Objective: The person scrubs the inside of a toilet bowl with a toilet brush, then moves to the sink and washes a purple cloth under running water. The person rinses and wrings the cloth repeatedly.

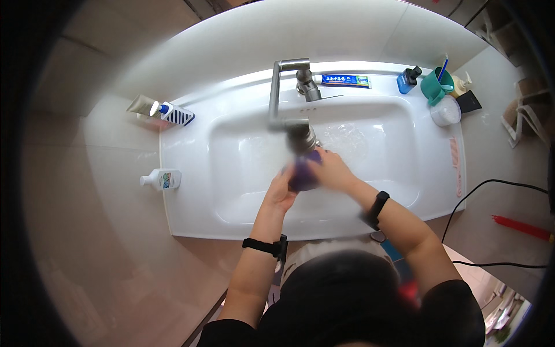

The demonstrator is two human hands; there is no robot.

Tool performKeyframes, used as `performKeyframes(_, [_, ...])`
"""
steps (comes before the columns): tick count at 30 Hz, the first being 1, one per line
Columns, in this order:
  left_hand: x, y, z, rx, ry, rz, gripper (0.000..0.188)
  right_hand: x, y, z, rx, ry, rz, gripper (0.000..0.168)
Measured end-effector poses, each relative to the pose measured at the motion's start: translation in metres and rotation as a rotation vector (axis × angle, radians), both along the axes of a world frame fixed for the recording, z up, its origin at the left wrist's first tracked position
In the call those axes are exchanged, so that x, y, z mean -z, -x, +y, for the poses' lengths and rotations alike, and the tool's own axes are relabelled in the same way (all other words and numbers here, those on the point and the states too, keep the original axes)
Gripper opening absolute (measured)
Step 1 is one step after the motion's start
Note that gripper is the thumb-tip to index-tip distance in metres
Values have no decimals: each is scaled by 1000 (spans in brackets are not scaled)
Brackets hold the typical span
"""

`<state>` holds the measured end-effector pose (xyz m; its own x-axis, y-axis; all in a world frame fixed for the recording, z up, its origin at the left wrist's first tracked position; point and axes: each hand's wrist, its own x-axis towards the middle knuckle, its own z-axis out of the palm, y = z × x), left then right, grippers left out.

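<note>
My left hand (282, 188) grips a dark purple object (305, 173) from its left side. It is blurred, so its exact kind cannot be told. My right hand (333, 170) is on the upper right side of the same object, with its fingers over it. Both hands are above the basin of a white washbasin (256, 217), just below the spout of a grey swivel-arm faucet (299, 130). Rippling water (347, 136) shows on the basin floor beside the spout.
Along the back rim lies a toothpaste tube (347, 81). A blue bottle (406, 81), green cup (435, 86), white round tub (445, 111) and pink comb (455, 165) are at right. At left are a striped bottle (177, 114) and white bottle (167, 179). A black cable (477, 185) curves at right.
</note>
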<state>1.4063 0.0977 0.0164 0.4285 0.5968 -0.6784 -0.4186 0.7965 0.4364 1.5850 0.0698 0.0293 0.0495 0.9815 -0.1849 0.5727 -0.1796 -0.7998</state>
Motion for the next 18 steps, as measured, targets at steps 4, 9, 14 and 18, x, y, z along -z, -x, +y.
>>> performKeyframes(4, [-23, 8, -1, 151, -227, 220, 43, 19, -17, -1, 70, 19, -214, 48])
performKeyframes(9, [-40, 10, -12, 238, -502, 496, 34, 1, -22, 8, 183, 249, 370, 35])
performKeyframes(14, [-38, 24, -12, 242, -556, 527, 24, -19, -27, 12, 185, 387, 802, 27])
performKeyframes(18, [-36, 29, -3, 116, -592, 624, 14, -30, -24, 10, 64, 371, 584, 35])
